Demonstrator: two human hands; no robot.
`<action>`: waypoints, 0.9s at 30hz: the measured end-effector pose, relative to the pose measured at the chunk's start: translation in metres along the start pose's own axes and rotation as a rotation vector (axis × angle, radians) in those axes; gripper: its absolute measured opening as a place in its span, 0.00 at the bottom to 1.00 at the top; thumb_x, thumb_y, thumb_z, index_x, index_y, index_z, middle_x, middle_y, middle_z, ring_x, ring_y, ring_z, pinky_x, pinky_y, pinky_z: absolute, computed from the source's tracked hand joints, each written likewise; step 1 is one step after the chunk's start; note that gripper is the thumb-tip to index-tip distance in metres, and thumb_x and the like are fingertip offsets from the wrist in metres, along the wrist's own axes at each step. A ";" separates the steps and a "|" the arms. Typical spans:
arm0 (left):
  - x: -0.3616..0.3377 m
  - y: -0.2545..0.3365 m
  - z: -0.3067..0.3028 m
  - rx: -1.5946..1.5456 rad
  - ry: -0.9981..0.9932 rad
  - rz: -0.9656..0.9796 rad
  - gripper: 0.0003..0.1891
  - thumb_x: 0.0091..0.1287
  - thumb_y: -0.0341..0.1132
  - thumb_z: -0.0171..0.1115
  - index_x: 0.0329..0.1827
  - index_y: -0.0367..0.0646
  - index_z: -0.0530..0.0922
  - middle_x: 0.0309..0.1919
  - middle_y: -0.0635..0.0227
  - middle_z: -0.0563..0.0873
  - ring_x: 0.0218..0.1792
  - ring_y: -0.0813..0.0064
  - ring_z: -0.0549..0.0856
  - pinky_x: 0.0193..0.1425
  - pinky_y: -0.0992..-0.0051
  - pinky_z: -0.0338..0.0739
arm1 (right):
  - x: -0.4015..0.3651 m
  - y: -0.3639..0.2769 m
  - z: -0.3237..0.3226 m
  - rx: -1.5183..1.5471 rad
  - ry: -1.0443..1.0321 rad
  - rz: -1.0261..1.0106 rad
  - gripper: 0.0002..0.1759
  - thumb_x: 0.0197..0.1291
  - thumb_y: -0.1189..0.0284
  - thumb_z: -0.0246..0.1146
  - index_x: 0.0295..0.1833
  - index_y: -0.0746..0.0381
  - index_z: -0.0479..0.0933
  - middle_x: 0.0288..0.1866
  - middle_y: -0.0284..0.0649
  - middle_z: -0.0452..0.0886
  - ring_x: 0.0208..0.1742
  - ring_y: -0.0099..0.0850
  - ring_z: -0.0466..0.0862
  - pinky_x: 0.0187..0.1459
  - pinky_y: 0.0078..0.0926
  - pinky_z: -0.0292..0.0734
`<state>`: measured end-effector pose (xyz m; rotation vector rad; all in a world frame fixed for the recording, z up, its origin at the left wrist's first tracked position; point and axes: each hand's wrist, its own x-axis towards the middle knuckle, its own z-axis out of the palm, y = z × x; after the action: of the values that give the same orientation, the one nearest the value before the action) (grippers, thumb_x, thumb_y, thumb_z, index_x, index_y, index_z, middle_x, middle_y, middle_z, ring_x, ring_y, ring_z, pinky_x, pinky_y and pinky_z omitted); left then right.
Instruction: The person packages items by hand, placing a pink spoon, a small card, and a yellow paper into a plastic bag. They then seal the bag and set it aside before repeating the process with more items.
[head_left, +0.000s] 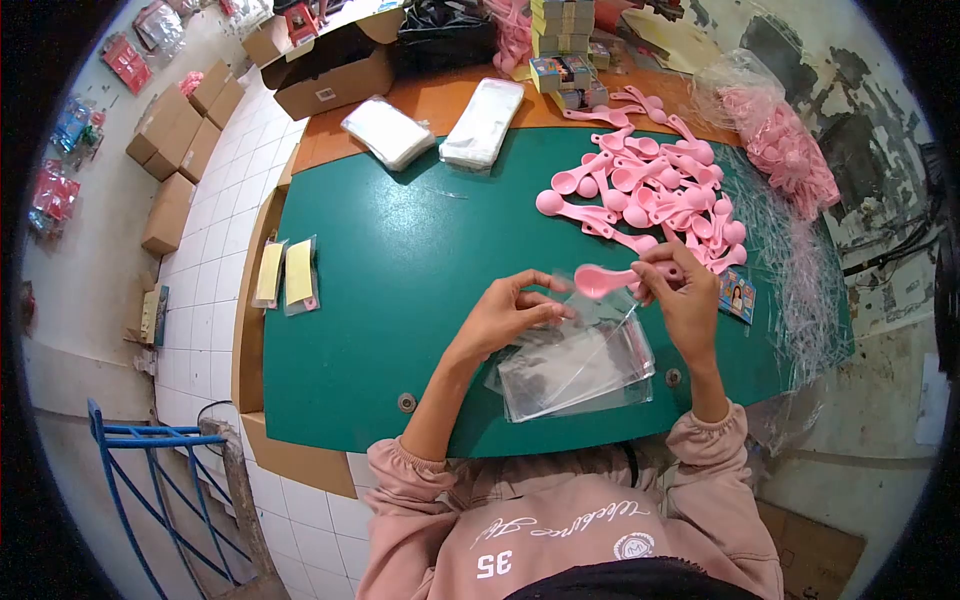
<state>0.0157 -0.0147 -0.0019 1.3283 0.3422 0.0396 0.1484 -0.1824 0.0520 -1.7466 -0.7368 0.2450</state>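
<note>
My right hand point(686, 292) pinches a pink plastic spoon point(598, 283) by its handle, with the round bowl pointing left. My left hand point(515, 314) has thumb and fingers closed on the upper edge of a clear plastic bag point(595, 310), right beside the spoon's bowl. Under both hands lies a stack of clear plastic bags point(572, 375), slightly fanned out. Beyond my right hand is a heap of pink spoons point(665, 180), each with a round bowl. A blue printed card point(737, 297) rests to the right of that hand.
Two filled packets point(300, 275) with yellow cards lie at the green table's point(400, 260) left edge. Two bundles of clear bags point(484, 122) sit at the back, near stacked cards point(562, 75). A bag of pink spoons point(780, 140) and crumpled plastic film point(790, 280) line the right side.
</note>
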 end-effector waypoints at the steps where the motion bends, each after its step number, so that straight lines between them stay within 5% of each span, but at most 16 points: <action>1: 0.000 -0.002 0.000 0.012 -0.033 -0.008 0.14 0.60 0.30 0.61 0.48 0.35 0.72 0.37 0.58 0.85 0.33 0.81 0.82 0.39 0.81 0.76 | 0.002 0.002 0.000 0.035 -0.039 -0.003 0.05 0.56 0.76 0.61 0.36 0.67 0.75 0.21 0.33 0.77 0.21 0.17 0.77 0.22 0.14 0.71; 8: -0.003 0.006 -0.001 0.050 -0.190 0.001 0.16 0.61 0.30 0.60 0.51 0.35 0.72 0.36 0.60 0.85 0.33 0.81 0.81 0.40 0.82 0.75 | 0.007 0.007 0.008 -0.097 0.024 -0.073 0.05 0.56 0.75 0.62 0.36 0.65 0.75 0.20 0.32 0.76 0.19 0.15 0.73 0.19 0.13 0.65; 20: 0.002 -0.011 0.001 0.157 -0.025 0.034 0.14 0.62 0.30 0.59 0.48 0.32 0.75 0.33 0.63 0.85 0.34 0.81 0.82 0.38 0.81 0.76 | 0.001 0.002 0.015 0.051 -0.143 0.104 0.08 0.55 0.73 0.63 0.36 0.63 0.72 0.17 0.33 0.75 0.16 0.16 0.73 0.17 0.13 0.66; 27: -0.002 0.000 0.002 0.267 -0.038 -0.044 0.16 0.61 0.31 0.60 0.50 0.31 0.74 0.35 0.64 0.84 0.37 0.81 0.82 0.43 0.80 0.76 | -0.004 0.003 0.017 0.055 -0.071 0.148 0.07 0.55 0.74 0.63 0.34 0.65 0.74 0.17 0.32 0.75 0.16 0.16 0.74 0.17 0.13 0.66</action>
<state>0.0142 -0.0171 -0.0010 1.5825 0.3530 -0.0705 0.1377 -0.1715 0.0432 -1.7494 -0.6464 0.4262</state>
